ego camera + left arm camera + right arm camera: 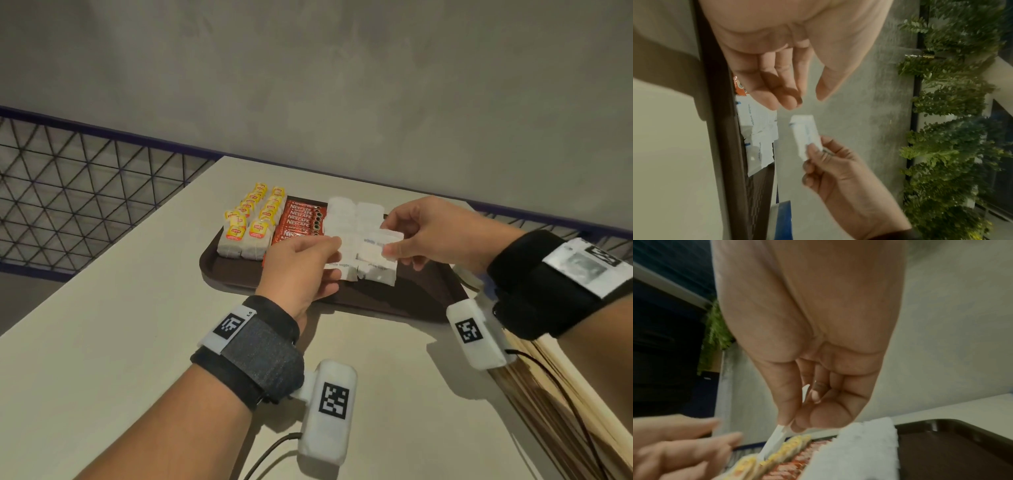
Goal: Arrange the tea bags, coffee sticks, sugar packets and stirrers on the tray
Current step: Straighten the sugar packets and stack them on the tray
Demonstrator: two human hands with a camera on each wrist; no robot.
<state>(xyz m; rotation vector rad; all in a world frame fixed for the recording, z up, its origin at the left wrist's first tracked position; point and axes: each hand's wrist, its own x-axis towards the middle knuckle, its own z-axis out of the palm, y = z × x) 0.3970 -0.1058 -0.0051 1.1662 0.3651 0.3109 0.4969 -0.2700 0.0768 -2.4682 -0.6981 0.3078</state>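
White sugar packet (pixel 376 240) pinched in the right hand (pixel 435 236) above the tray (pixel 424 301) — left hand (pixel 301 267) relaxed, holding nothing.

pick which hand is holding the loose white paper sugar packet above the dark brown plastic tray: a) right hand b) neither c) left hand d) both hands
a: the right hand pinches the loose white paper sugar packet between thumb and fingers, while the left hand is open beside it, touching nothing, above the dark brown plastic tray.
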